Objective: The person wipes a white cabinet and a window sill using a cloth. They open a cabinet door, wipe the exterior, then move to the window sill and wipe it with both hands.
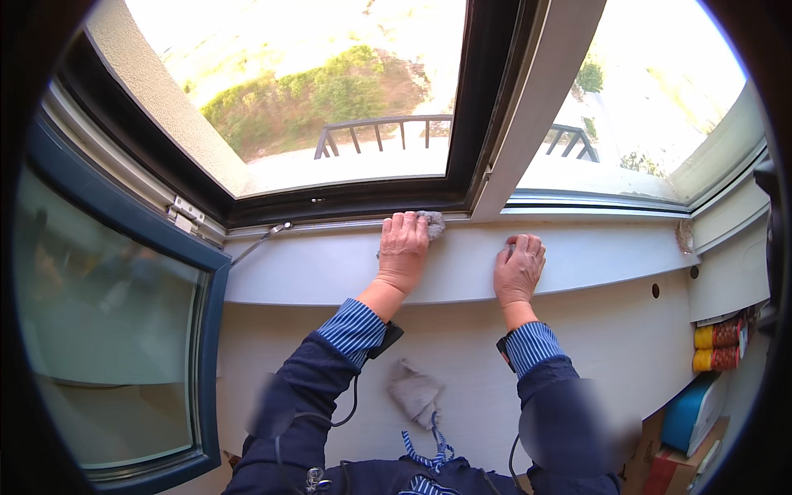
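Observation:
My left hand [404,247] is closed on a grey cloth [432,225], which shows beyond the fingers against the lower rail of the window frame [346,209]. To its right, my right hand [520,266] rests with curled fingers on the white windowsill [458,266]; a small greyish bit shows at its fingertips, too little to tell what it is. Below the sill, a crumpled beige-grey cloth [413,393] lies on the pale surface between my forearms.
An open window sash [213,365] with a blue-grey frame swings inward at left, with a hinge [185,213] and a metal stay arm [257,244]. At right are two yellow-and-brown containers [716,348], a blue box [685,413] and a cardboard box [674,461]. Railings stand outside.

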Motion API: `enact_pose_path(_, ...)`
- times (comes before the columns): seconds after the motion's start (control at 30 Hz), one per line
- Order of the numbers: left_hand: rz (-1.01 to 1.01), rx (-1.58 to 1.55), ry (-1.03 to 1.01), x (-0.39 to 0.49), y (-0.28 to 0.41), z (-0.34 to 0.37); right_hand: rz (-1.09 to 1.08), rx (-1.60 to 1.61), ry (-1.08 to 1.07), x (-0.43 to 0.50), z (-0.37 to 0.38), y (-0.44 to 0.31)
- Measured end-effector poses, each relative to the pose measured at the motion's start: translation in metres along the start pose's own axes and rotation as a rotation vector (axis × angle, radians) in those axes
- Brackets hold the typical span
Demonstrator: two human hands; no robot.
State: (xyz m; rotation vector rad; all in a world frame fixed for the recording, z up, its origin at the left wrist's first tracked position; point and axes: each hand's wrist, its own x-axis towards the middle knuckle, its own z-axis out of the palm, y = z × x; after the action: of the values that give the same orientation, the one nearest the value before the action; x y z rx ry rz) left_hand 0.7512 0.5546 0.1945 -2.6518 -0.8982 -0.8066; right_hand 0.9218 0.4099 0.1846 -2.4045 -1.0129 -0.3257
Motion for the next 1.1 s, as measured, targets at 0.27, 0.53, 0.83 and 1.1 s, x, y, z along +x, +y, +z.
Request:
enact_pose_path(0.27, 0.117, -0.004, -0.051, -0.005, -0.025, -0.008, -0.017, 0.029, 0.016, 0.0, 0.0, 0.002)
enact_pose_path(0.53, 0.031, -0.425, 0.062, 0.015, 0.049, 0.01, -0.014, 0.041, 0.04, 0.0, 0.002, 0.002)
enact_pose_path(0.83, 0.029, -0.129, -0.163, 0.003, -0.002, -0.006, -0.021, 0.034, 0.016, 0.0, 0.0, 0.001)
enact_pose_path(1.1, -0.018, -0.479, -0.069, 0.016, 0.045, 0.012, -0.024, 0.027, 0.033, 0.0, 0.001, 0.001)
